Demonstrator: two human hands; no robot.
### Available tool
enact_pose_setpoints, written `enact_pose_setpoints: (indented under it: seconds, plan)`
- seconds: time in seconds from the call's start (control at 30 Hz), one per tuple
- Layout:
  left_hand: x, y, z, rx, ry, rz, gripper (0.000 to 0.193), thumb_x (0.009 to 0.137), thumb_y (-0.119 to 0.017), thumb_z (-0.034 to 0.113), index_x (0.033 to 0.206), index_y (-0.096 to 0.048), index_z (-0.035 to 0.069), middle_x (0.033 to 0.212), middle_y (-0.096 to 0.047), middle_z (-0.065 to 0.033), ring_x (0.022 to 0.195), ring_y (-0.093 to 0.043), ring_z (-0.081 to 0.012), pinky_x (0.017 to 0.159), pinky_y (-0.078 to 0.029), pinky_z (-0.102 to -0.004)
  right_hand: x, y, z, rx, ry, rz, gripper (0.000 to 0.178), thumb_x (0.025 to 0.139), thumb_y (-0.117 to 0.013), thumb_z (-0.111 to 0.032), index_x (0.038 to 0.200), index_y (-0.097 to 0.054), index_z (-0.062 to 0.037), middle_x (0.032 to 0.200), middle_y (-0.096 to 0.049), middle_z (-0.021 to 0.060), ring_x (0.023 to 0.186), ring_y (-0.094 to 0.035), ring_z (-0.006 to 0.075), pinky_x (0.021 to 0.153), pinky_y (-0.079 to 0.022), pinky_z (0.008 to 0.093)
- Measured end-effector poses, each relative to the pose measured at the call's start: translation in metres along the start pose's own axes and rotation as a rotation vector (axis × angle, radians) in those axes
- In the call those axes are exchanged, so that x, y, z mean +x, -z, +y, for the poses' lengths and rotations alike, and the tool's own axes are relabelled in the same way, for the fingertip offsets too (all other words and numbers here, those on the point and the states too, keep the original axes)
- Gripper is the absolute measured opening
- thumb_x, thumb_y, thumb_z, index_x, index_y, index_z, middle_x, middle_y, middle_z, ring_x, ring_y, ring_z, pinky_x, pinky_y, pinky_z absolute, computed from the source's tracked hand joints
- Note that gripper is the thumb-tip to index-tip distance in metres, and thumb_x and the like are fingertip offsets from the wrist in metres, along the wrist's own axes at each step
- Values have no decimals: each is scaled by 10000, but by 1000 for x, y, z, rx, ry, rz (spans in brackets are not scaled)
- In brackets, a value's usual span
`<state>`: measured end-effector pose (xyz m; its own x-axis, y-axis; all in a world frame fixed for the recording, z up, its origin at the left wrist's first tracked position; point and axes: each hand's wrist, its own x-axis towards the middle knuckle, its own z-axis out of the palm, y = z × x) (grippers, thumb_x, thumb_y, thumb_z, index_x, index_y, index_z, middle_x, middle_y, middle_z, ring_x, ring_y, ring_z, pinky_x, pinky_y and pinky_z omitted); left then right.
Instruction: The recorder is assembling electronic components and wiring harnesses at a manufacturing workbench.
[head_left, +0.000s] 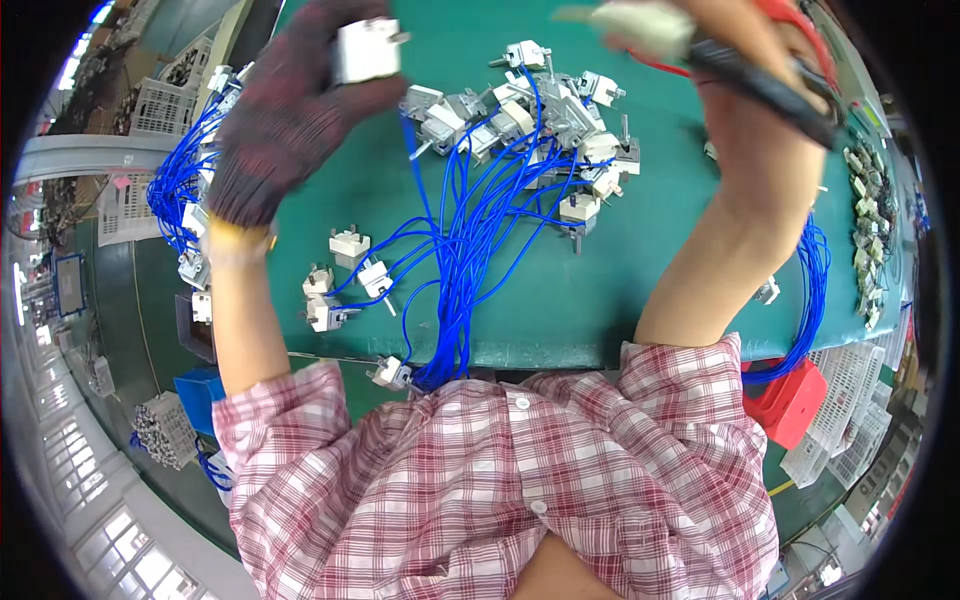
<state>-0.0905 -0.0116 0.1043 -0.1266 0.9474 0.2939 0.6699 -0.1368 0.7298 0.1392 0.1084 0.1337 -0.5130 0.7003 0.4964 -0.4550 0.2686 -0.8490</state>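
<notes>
My left hand (290, 110), in a dark knitted glove, is raised at the upper left, closed around a white block-shaped plug (368, 50) with a metal pin on its right side. A blue wire hangs just below that glove; whether it belongs to the held plug I cannot tell. My bare right hand (760, 50), smeared by motion at the upper right, grips a hand tool (765, 90) with black and red parts. Something pale and pointed lies at its left end; the tool's kind is unclear. Between my hands lies a heap of white and grey plugs (515, 120) on blue wires (460, 260).
A green work table (540, 330) spreads before me. Several loose plugs (350, 245) lie near its left front. More blue-wired plugs hang at the left edge (180, 190); a row of plugs (868, 240) lines the right. A red bin (785, 405) and white crates (850, 400) stand at right.
</notes>
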Motion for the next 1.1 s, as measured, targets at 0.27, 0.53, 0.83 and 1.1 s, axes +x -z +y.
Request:
enact_pose_setpoints:
  seconds: [0.27, 0.53, 0.83, 1.1]
  plan:
    - [-118, 5, 19, -444, 367, 360, 618, 756, -730, 65, 1295, -429, 77, 1114, -557, -40, 959, -550, -125, 753, -499, -244, -25, -91, 49, 178, -155, -565, 150, 839, -654, -93, 967, -668, -18, 908, -660, 60, 856, -617, 121, 763, -475, 242]
    - [-149, 6, 12, -407, 321, 304, 832, 646, -815, 92, 1344, -363, 64, 1236, -505, -95, 1116, -511, -195, 920, -463, -324, -37, -111, 57, 298, -120, -625, 139, 862, -611, -71, 971, -649, 7, 839, -668, 101, 805, -649, 172, 732, -511, 280]
    - [-147, 1, 15, -370, 316, 260, 813, 636, -812, 45, 1329, -387, 56, 1221, -523, -88, 1116, -517, -191, 933, -453, -341, -33, -102, 53, 170, -47, -699, 136, 821, -662, -80, 949, -671, -32, 860, -680, 87, 804, -651, 167, 737, -508, 274]
    - [-141, -4, 20, -440, 274, 289, 779, 639, -816, 54, 1309, -419, 56, 1188, -551, -88, 1094, -533, -190, 926, -454, -337, -33, -98, 51, 203, -28, -684, 134, 794, -693, -110, 922, -692, -72, 878, -687, 65, 797, -658, 168, 717, -512, 269]
